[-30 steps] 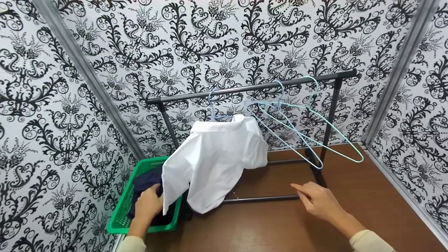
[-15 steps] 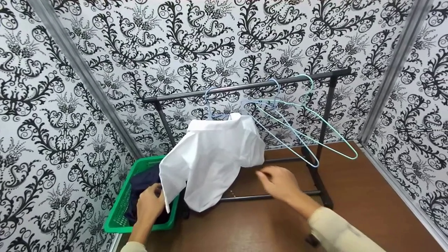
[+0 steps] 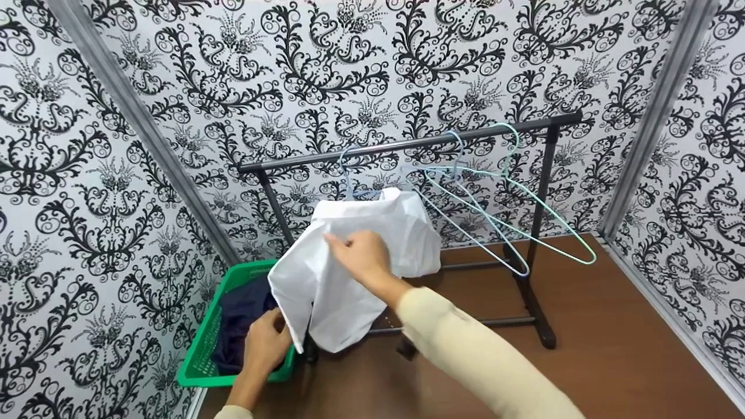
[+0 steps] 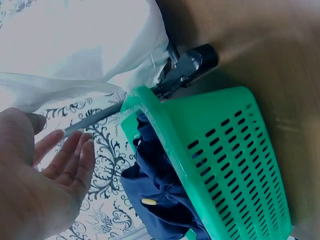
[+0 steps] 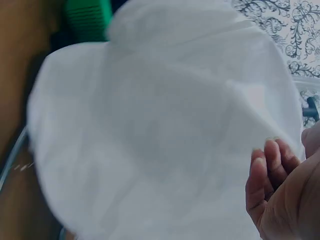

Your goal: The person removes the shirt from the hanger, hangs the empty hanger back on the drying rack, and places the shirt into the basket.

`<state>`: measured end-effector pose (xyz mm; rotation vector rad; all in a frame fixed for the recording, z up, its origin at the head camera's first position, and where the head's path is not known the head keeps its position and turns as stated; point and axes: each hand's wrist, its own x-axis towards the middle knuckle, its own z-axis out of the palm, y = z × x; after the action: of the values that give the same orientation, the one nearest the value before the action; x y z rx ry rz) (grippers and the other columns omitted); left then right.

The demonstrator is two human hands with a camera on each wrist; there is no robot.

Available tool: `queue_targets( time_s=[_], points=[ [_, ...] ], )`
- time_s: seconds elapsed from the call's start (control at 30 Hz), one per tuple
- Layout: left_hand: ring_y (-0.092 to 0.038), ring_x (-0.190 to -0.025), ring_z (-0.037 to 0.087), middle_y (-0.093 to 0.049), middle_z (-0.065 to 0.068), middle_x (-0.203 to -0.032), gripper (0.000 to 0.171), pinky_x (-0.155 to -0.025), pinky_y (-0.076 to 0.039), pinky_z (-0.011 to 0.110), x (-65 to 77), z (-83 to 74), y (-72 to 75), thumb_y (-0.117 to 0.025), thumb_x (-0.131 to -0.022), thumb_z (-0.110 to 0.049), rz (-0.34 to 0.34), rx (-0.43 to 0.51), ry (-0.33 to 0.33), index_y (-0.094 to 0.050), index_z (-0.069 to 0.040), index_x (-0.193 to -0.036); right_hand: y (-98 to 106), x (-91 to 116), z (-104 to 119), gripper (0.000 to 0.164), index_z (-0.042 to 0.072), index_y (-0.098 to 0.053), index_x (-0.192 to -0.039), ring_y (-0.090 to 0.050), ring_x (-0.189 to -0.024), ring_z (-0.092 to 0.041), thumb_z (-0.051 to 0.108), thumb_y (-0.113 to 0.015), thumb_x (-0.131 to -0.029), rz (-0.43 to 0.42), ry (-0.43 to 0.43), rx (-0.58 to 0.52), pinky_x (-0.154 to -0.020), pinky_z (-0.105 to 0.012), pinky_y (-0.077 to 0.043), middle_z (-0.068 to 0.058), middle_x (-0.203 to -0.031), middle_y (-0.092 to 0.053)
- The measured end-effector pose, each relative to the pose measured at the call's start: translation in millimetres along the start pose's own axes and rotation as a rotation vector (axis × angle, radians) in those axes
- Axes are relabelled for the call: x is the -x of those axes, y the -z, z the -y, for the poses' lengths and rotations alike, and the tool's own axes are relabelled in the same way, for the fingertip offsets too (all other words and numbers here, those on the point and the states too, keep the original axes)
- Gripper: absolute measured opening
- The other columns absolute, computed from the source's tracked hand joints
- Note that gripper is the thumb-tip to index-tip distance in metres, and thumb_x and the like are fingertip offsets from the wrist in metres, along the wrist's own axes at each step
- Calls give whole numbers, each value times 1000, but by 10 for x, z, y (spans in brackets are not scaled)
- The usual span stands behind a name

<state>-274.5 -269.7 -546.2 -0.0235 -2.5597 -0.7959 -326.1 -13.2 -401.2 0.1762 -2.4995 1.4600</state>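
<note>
A white collared shirt hangs on a pale blue hanger from the rack's bar. My left hand is right beside the shirt's lower left edge, over the green basket's side. In the left wrist view its fingers are loosely bent, apart from the thumb, with nothing visible between them. My right hand is in front of the shirt below the collar, its thumb pointing up and left. The right wrist view shows its fingers loosely curled, with white cloth behind and nothing visible in them.
A green basket with dark navy clothing stands at the left. The dark metal rack stands on a brown table. A blue hanger and a mint hanger hang further right. Patterned walls enclose the table.
My right hand has swung left and up from the right side of the rack to the front of the shirt. My left hand and the shirt's lower left edge have shifted slightly right.
</note>
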Motion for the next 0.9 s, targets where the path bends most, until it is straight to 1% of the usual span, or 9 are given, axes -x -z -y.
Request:
queue_targets(
  time_s=[0.03,0.1,0.23,0.37,0.47,0.57,0.63,0.8,0.9],
  points=[
    [-64,-72,14,-70,-5,-79,2,-70,-53,39,8,1,-19,-78,-94,-25,14,9,-10,-77,-24,-95,-49,-31,72,66,26,-39,-51,-32,-42,-6,66,-69,-95,-6,-10,-3,-41,-22,-25,12,-46,-34],
    [-59,-72,10,-66,-7,-78,5,-70,-50,35,28,6,-54,-77,-95,-21,34,30,-37,-74,-24,-92,-134,-77,186,68,26,-40,-52,-31,-43,-6,73,-69,-91,-4,-41,4,-42,-22,-25,13,-46,-34],
    [-59,-76,7,-66,-9,-82,12,-72,-51,32,64,25,-122,-74,-96,-12,42,72,-134,-73,-22,-92,-238,-143,288,66,28,-43,-56,-39,-47,-7,80,-66,-88,-25,-54,126,-50,-26,-34,13,-50,-38],
    [-68,-82,8,-73,-8,-87,14,-75,-58,34,67,44,-153,-73,-97,-5,-5,97,-279,-77,-19,-94,-236,-164,285,60,28,-44,-57,-47,-53,-11,69,-66,-94,-39,-45,234,-61,-29,-41,11,-53,-43],
    [-73,-85,9,-78,-7,-92,16,-75,-60,33,47,38,-132,-73,-98,-4,-37,137,-348,-81,-17,-99,-175,-156,259,53,27,-44,-57,-48,-53,-13,53,-64,-99,-30,-9,266,-62,-30,-41,10,-53,-44],
    [-74,-88,8,-80,-6,-97,15,-76,-61,30,23,23,-98,-72,-101,-8,-27,183,-356,-82,-18,-106,-71,-139,221,50,27,-41,-57,-45,-51,-14,43,-60,-100,-20,47,296,-59,-31,-40,10,-51,-40],
    [-73,-88,6,-80,-5,-98,15,-75,-61,28,20,20,-80,-70,-103,-11,-7,189,-345,-82,-18,-108,18,-124,189,46,26,-40,-58,-42,-50,-13,38,-58,-99,-18,76,323,-56,-30,-38,10,-52,-38],
    [-72,-89,5,-80,-7,-100,13,-77,-61,30,30,14,-64,-70,-104,-15,25,148,-309,-81,-18,-110,320,-41,70,41,26,-40,-58,-35,-46,-8,28,-56,-95,38,90,324,-44,-24,-30,12,-51,-37],
    [-73,-89,5,-80,-7,-99,12,-77,-61,30,28,13,-70,-70,-104,-15,22,141,-310,-82,-16,-108,543,37,-12,42,24,-40,-58,-36,-46,-9,26,-56,-97,28,137,355,-43,-24,-30,10,-52,-38]
  ],
)
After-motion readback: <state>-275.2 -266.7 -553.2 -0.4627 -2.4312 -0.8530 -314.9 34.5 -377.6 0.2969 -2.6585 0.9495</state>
